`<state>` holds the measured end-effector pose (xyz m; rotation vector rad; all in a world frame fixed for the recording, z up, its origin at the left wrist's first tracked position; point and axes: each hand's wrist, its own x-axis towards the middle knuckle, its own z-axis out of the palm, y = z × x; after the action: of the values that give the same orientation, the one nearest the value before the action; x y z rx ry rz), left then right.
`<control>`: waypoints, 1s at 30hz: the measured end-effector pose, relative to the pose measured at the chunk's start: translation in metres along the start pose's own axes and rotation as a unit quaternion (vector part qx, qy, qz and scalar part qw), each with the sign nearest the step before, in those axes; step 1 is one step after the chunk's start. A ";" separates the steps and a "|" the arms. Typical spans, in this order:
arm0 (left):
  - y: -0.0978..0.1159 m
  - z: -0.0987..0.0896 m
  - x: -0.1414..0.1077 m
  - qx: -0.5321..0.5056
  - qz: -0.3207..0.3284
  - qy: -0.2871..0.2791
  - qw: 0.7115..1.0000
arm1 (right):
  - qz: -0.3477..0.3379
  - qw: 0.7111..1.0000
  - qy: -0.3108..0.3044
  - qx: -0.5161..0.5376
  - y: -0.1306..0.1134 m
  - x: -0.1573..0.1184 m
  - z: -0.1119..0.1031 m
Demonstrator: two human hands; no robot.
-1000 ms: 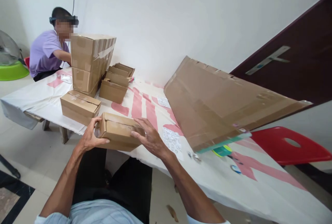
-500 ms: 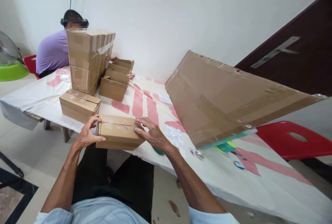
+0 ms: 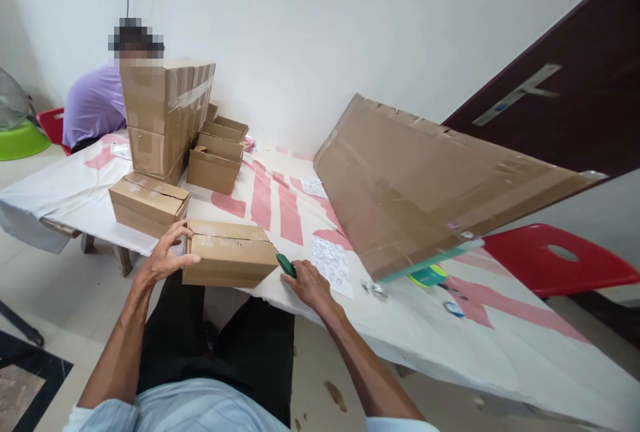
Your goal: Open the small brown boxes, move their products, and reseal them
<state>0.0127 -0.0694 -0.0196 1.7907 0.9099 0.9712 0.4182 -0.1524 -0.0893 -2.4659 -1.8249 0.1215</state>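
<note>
Since the last look, my right hand (image 3: 313,284) has come off the right end of the box (image 3: 225,255) and now has a green tool (image 3: 287,266) in it. Its fingers curl round the handle, and the front of the tool points at the right end of the box. I cannot tell if the two touch.

My left hand (image 3: 167,259) pinches the left end, with the thumb on the front side and the fingers at the top corner. I think this keeps the box still. The box is at the near edge of the table (image 3: 450,352), and its left front corner seems to stick out past that edge. I guess it is there to be close to my body, with its long split facing up.

Just behind it, to the left, is another box with its top down (image 3: 145,205). Past that, a tall stack of boxes (image 3: 145,105) blocks my view of part of a person (image 3: 93,109) near the table's left end. Boxes with no tops down (image 3: 215,169) stand in a row beside the stack. On the right, a big cardboard sheet (image 3: 425,192) hides the table's far edge. By its low corner are shiny bits (image 3: 374,289) and a green roll (image 3: 429,276).
</note>
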 end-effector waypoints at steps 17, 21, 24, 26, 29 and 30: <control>0.004 0.010 -0.004 0.024 0.003 0.035 0.999 | -0.201 0.900 0.156 0.353 -0.067 -0.015 -0.110; 0.005 0.010 -0.009 0.020 0.009 0.024 0.999 | -0.314 0.882 0.073 0.345 -0.108 -0.021 -0.148; 0.003 0.010 -0.011 0.015 0.014 0.021 1.000 | -0.376 0.872 0.036 0.312 -0.127 -0.020 -0.161; 0.001 0.011 -0.013 0.015 0.015 0.024 0.999 | -0.401 0.869 0.031 0.289 -0.133 -0.017 -0.165; -0.001 0.013 -0.013 0.012 0.016 0.022 1.000 | -0.423 0.869 0.032 0.254 -0.137 -0.012 -0.168; -0.001 0.013 -0.014 0.011 0.018 0.021 1.000 | -0.429 0.869 0.034 0.243 -0.137 -0.011 -0.169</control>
<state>0.0180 -0.0852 -0.0282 1.8158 0.9203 1.0281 0.3025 -0.1243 0.0932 -1.1775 -2.2990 0.3664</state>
